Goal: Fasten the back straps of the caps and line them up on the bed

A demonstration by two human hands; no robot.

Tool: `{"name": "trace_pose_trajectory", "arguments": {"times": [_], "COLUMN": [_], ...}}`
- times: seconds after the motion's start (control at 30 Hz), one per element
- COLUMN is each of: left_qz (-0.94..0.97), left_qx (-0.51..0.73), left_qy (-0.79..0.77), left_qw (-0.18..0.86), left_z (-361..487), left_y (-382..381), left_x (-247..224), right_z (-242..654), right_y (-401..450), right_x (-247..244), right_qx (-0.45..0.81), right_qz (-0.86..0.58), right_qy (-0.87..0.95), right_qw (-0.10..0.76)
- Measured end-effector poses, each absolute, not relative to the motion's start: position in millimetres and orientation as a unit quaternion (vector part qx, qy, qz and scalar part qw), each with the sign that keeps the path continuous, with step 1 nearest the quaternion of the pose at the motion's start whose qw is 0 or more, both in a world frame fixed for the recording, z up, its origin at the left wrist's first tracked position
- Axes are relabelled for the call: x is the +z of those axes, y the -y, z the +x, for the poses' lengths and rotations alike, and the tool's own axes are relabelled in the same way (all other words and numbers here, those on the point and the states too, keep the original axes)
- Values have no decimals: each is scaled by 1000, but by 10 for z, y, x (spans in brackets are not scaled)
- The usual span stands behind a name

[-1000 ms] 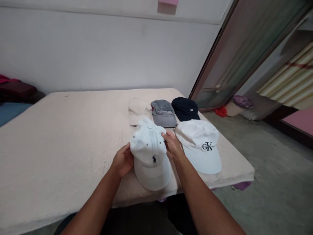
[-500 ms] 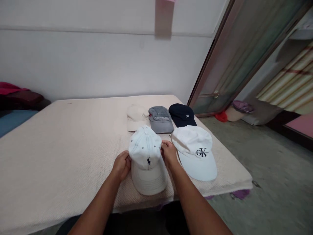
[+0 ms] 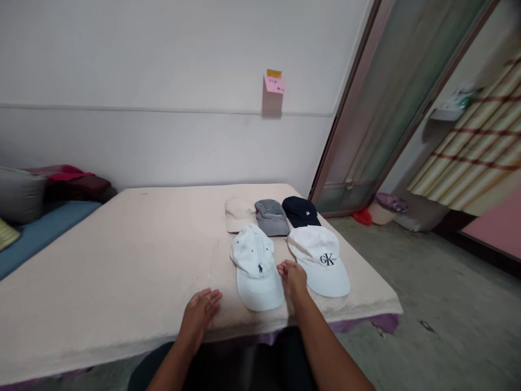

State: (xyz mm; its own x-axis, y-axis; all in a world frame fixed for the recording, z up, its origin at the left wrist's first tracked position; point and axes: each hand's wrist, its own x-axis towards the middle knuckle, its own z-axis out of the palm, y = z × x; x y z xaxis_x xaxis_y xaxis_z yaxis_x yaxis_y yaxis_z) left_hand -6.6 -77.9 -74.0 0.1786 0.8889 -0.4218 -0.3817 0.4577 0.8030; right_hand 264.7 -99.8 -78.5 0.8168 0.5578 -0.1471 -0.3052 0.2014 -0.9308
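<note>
A pale blue-white baseball cap (image 3: 254,258) with a small dark horse-rider logo lies on the bed, brim toward me. My left hand (image 3: 200,310) is off to its left, apart from it, fingers stretched out and holding nothing. Between this cap and a white cap (image 3: 315,247) with dark letters is my right hand (image 3: 293,276), its fingers loosely bent and apart, with nothing seen in them. Behind stand a cream cap (image 3: 239,213), a grey cap (image 3: 272,216) and a dark navy cap (image 3: 300,210), side by side.
A cream cover (image 3: 122,282) spreads over the bed, its front edge close to my legs. At the left lie a grey pillow (image 3: 21,194) and a blue mat (image 3: 52,228). Beyond the right edge are a sliding door (image 3: 366,130) and a bin (image 3: 386,209) on the floor.
Both hands have let go of the pale cap, which now rests flat on the bed. My left hand has drawn back toward me. The view has tilted upward.
</note>
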Motion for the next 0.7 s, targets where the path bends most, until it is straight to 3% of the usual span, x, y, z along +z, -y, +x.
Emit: {"name": "trace_pose_trajectory", "arguments": {"times": [0.2, 0.37, 0.5, 0.7], "left_qz": [267, 440, 516, 552], "left_qx": [435, 484, 539, 534], "left_qy": [-481, -468, -426, -446], "left_qw": [713, 594, 512, 460], "left_z": [-556, -743, -879, -1092], "left_y": [963, 950, 1005, 1144], "left_x": [-614, 266, 1013, 1263], "right_z": [2262, 1514, 913, 567], "right_y": [1309, 1248, 1218, 1228], "right_x": [-413, 371, 976, 1236], "right_qx": [263, 329, 303, 275], "right_qz": [-603, -514, -441, -438], "right_qy": [117, 320, 434, 480], "right_qw": [744, 725, 725, 709]}}
